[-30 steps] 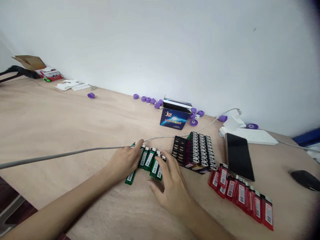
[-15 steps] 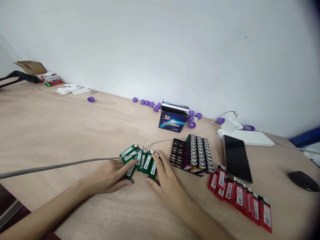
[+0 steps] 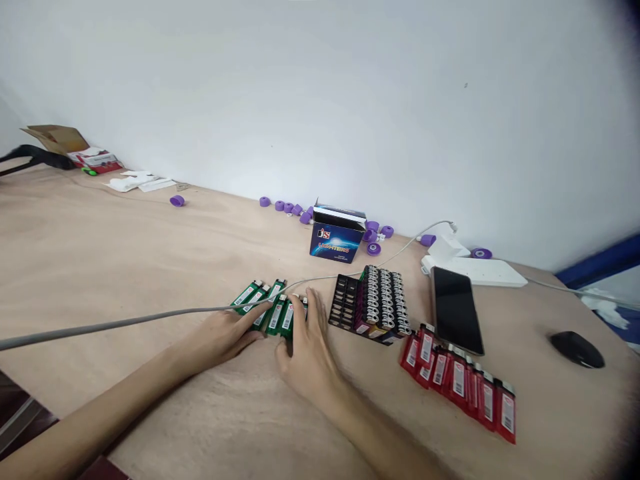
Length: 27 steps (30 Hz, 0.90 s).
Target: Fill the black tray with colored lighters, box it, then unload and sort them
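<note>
Several green lighters [image 3: 275, 316] lie side by side on the wooden table [image 3: 215, 413]. My left hand [image 3: 220, 339] rests at their left side, fingers apart, fingertips touching the nearest ones. On the right of the group is my right hand [image 3: 311, 347], its fingers spread over the rightmost green lighters and partly hiding them. A grey cable [image 3: 150, 320] crosses over the lighters. Just right of my right hand stands a black tray [image 3: 343, 301], its left columns bare and the others filled with upright lighters [image 3: 384, 297]. Several red lighters [image 3: 459, 377] lie farther right.
A blue lighter box [image 3: 336, 241] stands near the wall among purple caps [image 3: 373, 249]. At the right are a phone [image 3: 456, 310], a white power strip [image 3: 490, 273] and a black mouse [image 3: 577, 349]. Papers [image 3: 135, 181] and an open carton [image 3: 59, 139] sit at the back left.
The view has shifted slightly. My right hand has moved left and up, with its fingers now over the right-hand green lighters. The green lighters sit closer together, some turned.
</note>
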Each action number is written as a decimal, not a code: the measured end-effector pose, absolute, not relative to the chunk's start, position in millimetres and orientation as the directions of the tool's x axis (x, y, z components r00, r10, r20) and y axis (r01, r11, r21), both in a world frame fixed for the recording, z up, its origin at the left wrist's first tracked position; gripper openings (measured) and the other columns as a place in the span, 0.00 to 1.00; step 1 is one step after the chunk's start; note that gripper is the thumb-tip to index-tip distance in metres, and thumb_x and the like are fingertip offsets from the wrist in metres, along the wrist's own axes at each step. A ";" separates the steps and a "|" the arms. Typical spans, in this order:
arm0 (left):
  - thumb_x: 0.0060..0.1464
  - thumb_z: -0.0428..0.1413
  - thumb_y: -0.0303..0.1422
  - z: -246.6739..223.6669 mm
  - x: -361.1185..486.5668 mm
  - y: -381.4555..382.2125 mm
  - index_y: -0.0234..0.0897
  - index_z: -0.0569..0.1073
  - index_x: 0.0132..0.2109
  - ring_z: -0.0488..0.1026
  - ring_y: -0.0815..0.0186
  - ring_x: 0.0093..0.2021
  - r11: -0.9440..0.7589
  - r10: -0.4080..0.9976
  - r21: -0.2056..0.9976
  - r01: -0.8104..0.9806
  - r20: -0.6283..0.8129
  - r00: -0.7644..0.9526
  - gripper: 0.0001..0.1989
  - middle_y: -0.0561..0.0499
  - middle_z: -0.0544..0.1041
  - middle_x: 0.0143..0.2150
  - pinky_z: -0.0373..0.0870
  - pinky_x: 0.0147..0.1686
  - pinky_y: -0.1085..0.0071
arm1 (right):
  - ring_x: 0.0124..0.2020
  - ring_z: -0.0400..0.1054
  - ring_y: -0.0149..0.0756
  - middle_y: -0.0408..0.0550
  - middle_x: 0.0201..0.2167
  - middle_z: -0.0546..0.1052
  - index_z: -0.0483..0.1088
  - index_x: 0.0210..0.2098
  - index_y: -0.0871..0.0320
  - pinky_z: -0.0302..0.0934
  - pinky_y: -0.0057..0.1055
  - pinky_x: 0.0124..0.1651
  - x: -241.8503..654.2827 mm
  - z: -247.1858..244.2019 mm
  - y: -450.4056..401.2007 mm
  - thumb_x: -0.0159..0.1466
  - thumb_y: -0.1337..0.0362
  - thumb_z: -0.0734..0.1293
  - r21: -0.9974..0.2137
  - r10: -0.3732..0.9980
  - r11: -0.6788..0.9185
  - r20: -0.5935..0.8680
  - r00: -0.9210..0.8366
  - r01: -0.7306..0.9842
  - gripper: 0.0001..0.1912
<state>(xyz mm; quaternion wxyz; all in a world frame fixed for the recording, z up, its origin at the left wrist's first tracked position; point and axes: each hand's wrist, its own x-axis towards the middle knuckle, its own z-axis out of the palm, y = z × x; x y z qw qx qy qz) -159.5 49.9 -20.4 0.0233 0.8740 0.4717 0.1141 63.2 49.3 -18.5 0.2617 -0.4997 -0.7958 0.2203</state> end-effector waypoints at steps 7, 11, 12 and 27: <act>0.69 0.45 0.33 -3.5 -139.1 35.4 0.34 0.64 0.58 0.76 0.62 0.27 -0.798 0.552 0.042 0.601 0.452 0.701 0.14 0.48 0.79 0.32 0.70 0.27 0.70 | 0.73 0.33 0.65 0.64 0.73 0.38 0.53 0.67 0.62 0.44 0.62 0.69 76.2 -12.5 28.9 0.60 0.68 0.66 -0.584 0.874 0.481 0.260 -0.411 0.653 0.38; 0.66 0.46 0.25 0.3 -104.4 15.9 0.37 0.66 0.39 0.68 0.66 0.21 -0.899 0.409 0.064 0.434 0.477 0.778 0.07 0.53 0.73 0.24 0.65 0.25 0.69 | 0.69 0.51 0.55 0.63 0.70 0.51 0.58 0.63 0.60 0.58 0.49 0.65 104.3 -10.5 5.2 0.63 0.69 0.63 -0.540 0.810 0.584 0.341 -0.476 0.606 0.28; 0.65 0.45 0.24 -0.3 -94.9 12.5 0.37 0.65 0.36 0.67 0.67 0.20 -0.910 0.393 0.076 0.407 0.468 0.792 0.09 0.53 0.72 0.24 0.64 0.25 0.68 | 0.64 0.59 0.52 0.63 0.64 0.61 0.62 0.58 0.60 0.62 0.45 0.61 113.7 -11.0 0.4 0.63 0.70 0.62 -0.533 0.798 0.601 0.362 -0.482 0.596 0.23; 0.60 0.55 0.33 -21.5 34.7 25.5 0.38 0.68 0.27 0.60 0.68 0.15 -0.991 0.132 0.062 0.118 0.361 0.923 0.12 0.57 0.66 0.16 0.54 0.15 0.66 | 0.28 0.68 0.38 0.46 0.28 0.76 0.64 0.29 0.56 0.48 0.32 0.30 219.8 -18.1 1.5 0.53 0.64 0.65 -0.406 0.757 0.587 -0.033 -0.653 0.700 0.05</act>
